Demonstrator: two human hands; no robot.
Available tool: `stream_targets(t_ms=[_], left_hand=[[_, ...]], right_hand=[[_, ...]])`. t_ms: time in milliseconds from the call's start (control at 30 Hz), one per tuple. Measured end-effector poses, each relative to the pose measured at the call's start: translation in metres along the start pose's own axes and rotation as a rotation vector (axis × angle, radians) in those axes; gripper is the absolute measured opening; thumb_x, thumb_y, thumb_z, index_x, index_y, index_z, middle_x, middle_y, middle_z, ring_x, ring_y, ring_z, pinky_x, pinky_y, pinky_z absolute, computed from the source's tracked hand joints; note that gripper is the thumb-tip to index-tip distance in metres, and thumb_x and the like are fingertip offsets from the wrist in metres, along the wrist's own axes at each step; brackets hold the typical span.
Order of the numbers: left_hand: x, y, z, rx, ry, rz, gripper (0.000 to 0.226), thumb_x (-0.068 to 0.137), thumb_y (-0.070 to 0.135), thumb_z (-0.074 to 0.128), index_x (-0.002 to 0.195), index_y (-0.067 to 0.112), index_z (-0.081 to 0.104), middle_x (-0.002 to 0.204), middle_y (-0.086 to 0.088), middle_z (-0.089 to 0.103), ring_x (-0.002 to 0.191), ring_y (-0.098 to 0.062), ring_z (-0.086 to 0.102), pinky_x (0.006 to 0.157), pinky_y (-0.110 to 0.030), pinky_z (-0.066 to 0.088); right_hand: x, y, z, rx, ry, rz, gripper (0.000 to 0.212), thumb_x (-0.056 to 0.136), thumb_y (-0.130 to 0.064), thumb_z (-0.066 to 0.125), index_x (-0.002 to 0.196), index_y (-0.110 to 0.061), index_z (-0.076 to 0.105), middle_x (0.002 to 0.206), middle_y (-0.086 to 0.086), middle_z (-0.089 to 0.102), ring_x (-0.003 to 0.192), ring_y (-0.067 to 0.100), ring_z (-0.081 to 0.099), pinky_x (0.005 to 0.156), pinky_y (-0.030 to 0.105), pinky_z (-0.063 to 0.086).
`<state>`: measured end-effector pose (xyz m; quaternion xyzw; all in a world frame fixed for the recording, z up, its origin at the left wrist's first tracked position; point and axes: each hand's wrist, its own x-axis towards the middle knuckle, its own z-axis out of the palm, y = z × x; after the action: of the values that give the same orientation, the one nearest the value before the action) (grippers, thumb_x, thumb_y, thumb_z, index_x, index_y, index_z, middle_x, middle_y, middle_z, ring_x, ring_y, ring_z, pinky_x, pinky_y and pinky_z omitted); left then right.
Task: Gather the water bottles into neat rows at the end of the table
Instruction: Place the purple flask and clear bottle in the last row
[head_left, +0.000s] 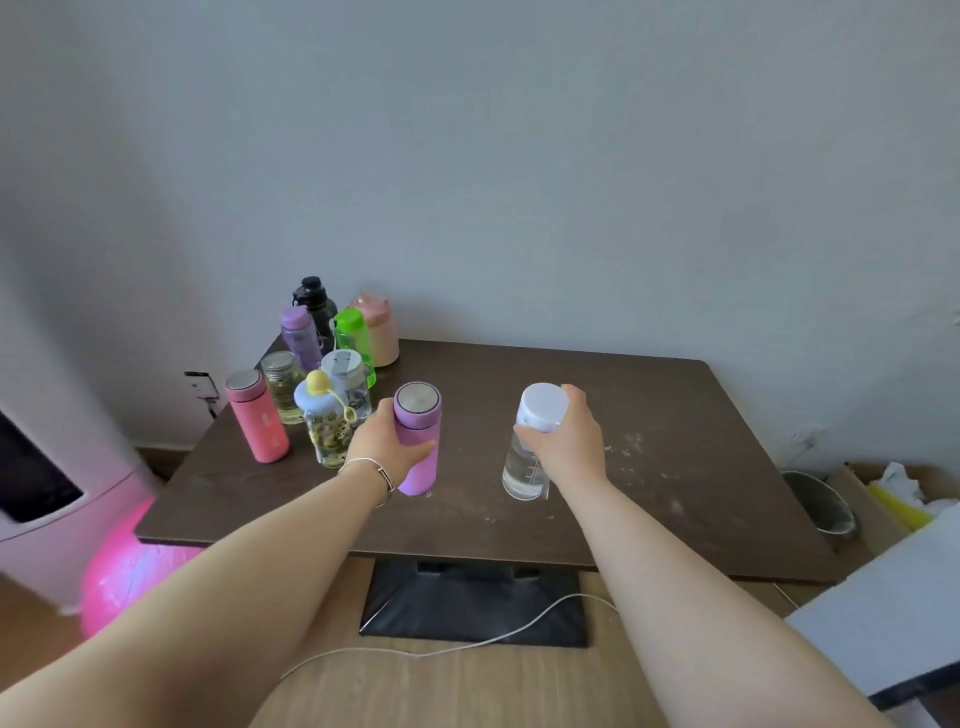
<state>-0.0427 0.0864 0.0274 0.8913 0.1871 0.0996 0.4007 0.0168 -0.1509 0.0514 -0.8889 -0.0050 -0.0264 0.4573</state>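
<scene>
Ten bottles stood on the table (675, 441). Eight were grouped at its far-left end (322, 364). The left hand (387, 447) had fingers wrapped around a purple flask (417, 441) at mid-table. The right hand (569, 441) had fingers closed around a clear white-capped bottle (530, 447), well apart from the flask. Beside the table were a pink ball (130, 571), a metal bin (821, 499) and a white cable (467, 644). Nothing lay between the held bottles and the group.

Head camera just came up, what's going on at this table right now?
A person is sorting water bottles on the brown table. The left hand has a grip on a purple flask; the right hand holds a clear bottle by its white cap. Eight other bottles already stand clustered at the table's far left end.
</scene>
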Motion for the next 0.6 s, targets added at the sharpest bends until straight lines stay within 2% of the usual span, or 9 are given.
stream_targets(t_ms=[200,367,600], left_hand=[[0.003,-0.069,-0.052,-0.012,0.008,-0.049,0.055,0.071,0.037,0.078,0.116,0.028,0.050,0.105,0.006,0.064,0.095,-0.021,0.060,0.081,-0.036,0.051],[0.011,-0.133,-0.099,0.044,-0.026,-0.078,0.048,0.072,0.033,0.079,0.107,0.025,0.046,0.097,0.005,0.060,0.087,-0.022,0.058,0.071,-0.032,0.046],[0.043,-0.204,-0.155,0.050,-0.072,-0.077,0.061,0.072,0.032,0.080,0.121,0.023,0.046,0.106,0.002,0.061,0.092,-0.020,0.057,0.076,-0.030,0.046]], right_hand=[[-0.019,-0.040,0.074,-0.012,-0.047,-0.025,0.082,0.073,-0.035,0.081,0.141,-0.027,0.035,0.130,0.000,0.052,0.116,0.025,0.053,0.087,0.039,0.051],[-0.038,-0.073,0.151,-0.022,-0.108,-0.005,0.083,0.072,-0.037,0.082,0.140,-0.028,0.034,0.130,0.000,0.053,0.115,0.025,0.053,0.089,0.044,0.054],[-0.058,-0.113,0.245,-0.018,-0.123,0.009,0.081,0.073,-0.035,0.083,0.138,-0.027,0.036,0.129,0.001,0.054,0.115,0.025,0.054,0.090,0.044,0.053]])
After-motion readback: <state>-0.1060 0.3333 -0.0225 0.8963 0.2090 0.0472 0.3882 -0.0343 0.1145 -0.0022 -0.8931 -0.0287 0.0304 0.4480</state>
